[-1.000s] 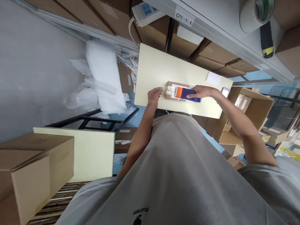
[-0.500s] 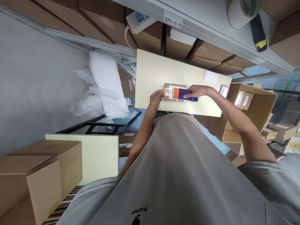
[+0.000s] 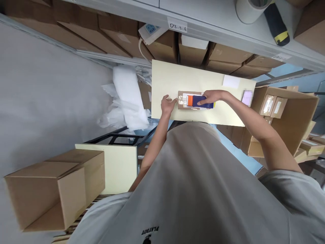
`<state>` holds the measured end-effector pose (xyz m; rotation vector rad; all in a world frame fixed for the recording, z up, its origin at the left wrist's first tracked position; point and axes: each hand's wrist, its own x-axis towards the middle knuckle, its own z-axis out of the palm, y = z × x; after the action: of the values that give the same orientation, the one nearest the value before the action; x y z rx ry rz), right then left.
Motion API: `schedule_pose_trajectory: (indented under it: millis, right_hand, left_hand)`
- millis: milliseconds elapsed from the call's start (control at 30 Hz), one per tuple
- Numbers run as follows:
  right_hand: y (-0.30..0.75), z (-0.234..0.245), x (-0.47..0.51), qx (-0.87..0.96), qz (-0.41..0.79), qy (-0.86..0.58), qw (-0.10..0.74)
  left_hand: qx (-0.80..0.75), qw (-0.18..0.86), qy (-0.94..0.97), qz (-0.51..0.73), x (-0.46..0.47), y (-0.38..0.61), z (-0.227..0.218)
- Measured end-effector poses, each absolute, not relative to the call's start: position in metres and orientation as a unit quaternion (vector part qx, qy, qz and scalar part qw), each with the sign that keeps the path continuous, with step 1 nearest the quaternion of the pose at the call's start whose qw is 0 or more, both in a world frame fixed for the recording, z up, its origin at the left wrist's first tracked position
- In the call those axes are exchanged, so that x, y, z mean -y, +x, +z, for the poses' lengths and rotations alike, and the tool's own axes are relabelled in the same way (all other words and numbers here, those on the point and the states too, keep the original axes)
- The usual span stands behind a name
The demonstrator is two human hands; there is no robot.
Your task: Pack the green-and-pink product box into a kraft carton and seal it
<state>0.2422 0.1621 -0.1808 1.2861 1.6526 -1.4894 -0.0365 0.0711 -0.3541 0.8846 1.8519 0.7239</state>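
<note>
A small cardboard box [image 3: 180, 105] lies on the cream tabletop [image 3: 162, 78], with clear tape and a white label on its top. My right hand [image 3: 211, 97] is wrapped around a blue and orange tape dispenser [image 3: 194, 101], which rests over the box with its orange end pointing left. At the box's left end, my left hand [image 3: 168, 104] has its fingers spread and its thumb stretched toward the taped edge. Whether the thumb touches the box I cannot tell.
White paper [image 3: 231, 81] and a blurred phone-like item [image 3: 247, 98] lie on the table's right. An open carton [image 3: 294, 122] stands to the right, another carton [image 3: 83, 179] at lower left. White foam wrap [image 3: 130, 96] is left; a shelf edge [image 3: 215, 39] runs above.
My left hand's fingers have opened and moved off the box's left end. The right hand keeps the tape dispenser in nearly the same place. The camera view has shifted slightly.
</note>
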Motion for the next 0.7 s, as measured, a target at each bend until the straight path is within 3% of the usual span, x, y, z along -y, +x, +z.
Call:
schedule_pose_trajectory:
  millis: [433,700]
  right_hand:
    - [0.248,-0.186,-0.163,-0.578,-0.619,0.442,0.295]
    - [0.371,-0.16,-0.159,-0.564,-0.561,0.491,0.355]
  left_hand:
    - [-0.76,0.467,0.318,0.321,-0.059,-0.018,-0.339]
    - [-0.765,0.464,0.302,0.329,-0.06,-0.015,-0.332]
